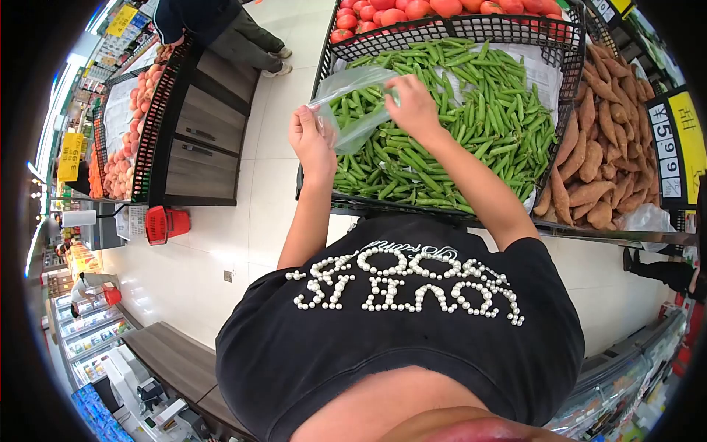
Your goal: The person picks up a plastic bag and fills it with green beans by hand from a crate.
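My left hand [312,141] pinches one side of a clear plastic bag [358,134], with thumb and fingers closed on the film. On the opposite side, my right hand [411,107] grips the bag's edge between its fingertips. Stretched between them, the mouth of the bag gapes, and green pea pods [486,129] show through it. The pods lie heaped beneath both hands on paper sheets in a black plastic crate [471,28]. My left hand is over the crate's left edge; my right hand is above the pods.
Red tomatoes [417,9] fill the crate behind. Sweet potatoes [600,151] lie to the right, beside a price sign [674,147]. Across the aisle, a person [213,29] stands by a fruit stand [200,136], with a red shopping basket [168,225] near it.
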Available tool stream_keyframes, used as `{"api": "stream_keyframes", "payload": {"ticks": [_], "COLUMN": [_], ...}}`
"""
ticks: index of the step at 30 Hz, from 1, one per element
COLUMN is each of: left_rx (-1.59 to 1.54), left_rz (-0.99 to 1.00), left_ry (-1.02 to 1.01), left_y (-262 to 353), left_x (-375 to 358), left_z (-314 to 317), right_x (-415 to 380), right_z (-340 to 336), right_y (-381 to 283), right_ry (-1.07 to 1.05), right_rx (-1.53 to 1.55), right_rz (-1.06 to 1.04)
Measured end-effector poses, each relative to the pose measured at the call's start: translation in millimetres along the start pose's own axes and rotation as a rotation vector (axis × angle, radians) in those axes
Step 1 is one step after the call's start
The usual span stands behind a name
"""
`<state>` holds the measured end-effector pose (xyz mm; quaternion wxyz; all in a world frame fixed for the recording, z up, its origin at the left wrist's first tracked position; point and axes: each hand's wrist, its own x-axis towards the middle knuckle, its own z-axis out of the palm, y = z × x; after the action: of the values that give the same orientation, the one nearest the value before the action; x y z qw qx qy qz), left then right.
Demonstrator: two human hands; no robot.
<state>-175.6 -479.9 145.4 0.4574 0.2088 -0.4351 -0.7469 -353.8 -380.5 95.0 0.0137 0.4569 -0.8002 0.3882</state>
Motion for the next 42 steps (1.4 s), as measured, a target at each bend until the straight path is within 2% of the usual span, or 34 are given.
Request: {"api": "stream_keyframes", "payload": {"ticks": [2,5,6,9,10,13,14,17,20,21,22,25,28,31,33,34,35,37,38,41,42], "left_rx": [-0.021,0.058,0.063,0.129,0.139,0.278,0.295,0.127,-0.22,-0.224,-0.495,-0.578,-0.716,-0.974,-0.811,-0.708,-0.605,-0.66,-0.469,0.045,0.162], "left_rz": [-0.015,-0.033,-0.05,-0.119,-0.154,-0.25,-0.191,-0.411,-0.542,-0.552,-0.527,-0.491,-0.567,-0.854,-0.859,-0.769,-0.673,-0.668,-0.617,-0.421,-0.337], "left_ry": [-0.018,0.026,0.028,0.072,0.01,-0.162,-0.162,-0.231,-0.139,0.061,-0.295,-0.324,-0.382,-0.606,-0.663,-0.846,-1.023,-1.207,-1.281,-1.429,-1.449], "left_y": [-3.0,-22.0,-30.4,-44.0,-52.6,-60.2,-63.2,-42.0,-2.6,14.2,6.8,31.3,41.5,36.4,37.6,35.9,32.6,17.1,15.9,24.2,23.8], "left_x": [-2.5,-3.0,-4.9,-32.5,-41.1,-58.1,-58.8,-42.1,-9.5,-3.4,10.1,8.8,-7.8,-35.9,-67.0,-78.4,-87.3,-100.2,-102.5,-97.7,-95.1], "left_z": [-2.5,-14.5,-17.4,-7.1,-11.9,-22.4,-19.3,-15.0,6.9,28.1,9.0,47.4,77.4,89.3,94.0,96.0,98.1,94.0,89.6,67.6,61.1], "right_x": [1.5,-1.5,-10.8,-20.5,-22.7,-22.8,-24.1,-19.9,-6.3,-1.7,3.3,15.9,29.4,24.6,10.1,1.4,-3.9,-15.9,-17.5,-24.8,-31.8], "right_z": [-6.7,-7.9,1.0,20.4,36.8,32.2,28.1,14.8,-5.9,-12.7,-19.1,-58.7,-68.4,-77.7,-93.3,-102.8,-109.9,-123.3,-129.6,-148.6,-148.5], "right_y": [18.1,40.6,44.4,50.0,55.0,26.0,12.3,-5.8,-23.9,-30.0,-37.2,-75.0,-57.9,-49.4,-66.8,-77.0,-76.4,-69.7,-64.3,-43.8,-41.0], "right_ry": [-0.01,-0.356,-0.295,-0.317,-0.214,-0.175,-0.123,-0.105,-0.139,-0.148,-0.129,-0.023,-0.034,-0.07,-0.099,-0.167,-0.258,-0.433,-0.547,-0.567,-0.464], "right_rx": [-0.034,0.079,0.159,0.28,0.42,0.87,1.002,1.273,1.32,1.316,1.339,1.422,1.578,1.568,1.482,1.488,1.431,1.31,1.227,0.709,0.602], "right_rz": [0.211,0.471,0.461,0.392,0.355,0.639,0.686,0.726,0.573,0.511,0.435,0.438,0.379,0.401,0.487,0.513,0.445,0.323,0.309,0.182,0.222]}}
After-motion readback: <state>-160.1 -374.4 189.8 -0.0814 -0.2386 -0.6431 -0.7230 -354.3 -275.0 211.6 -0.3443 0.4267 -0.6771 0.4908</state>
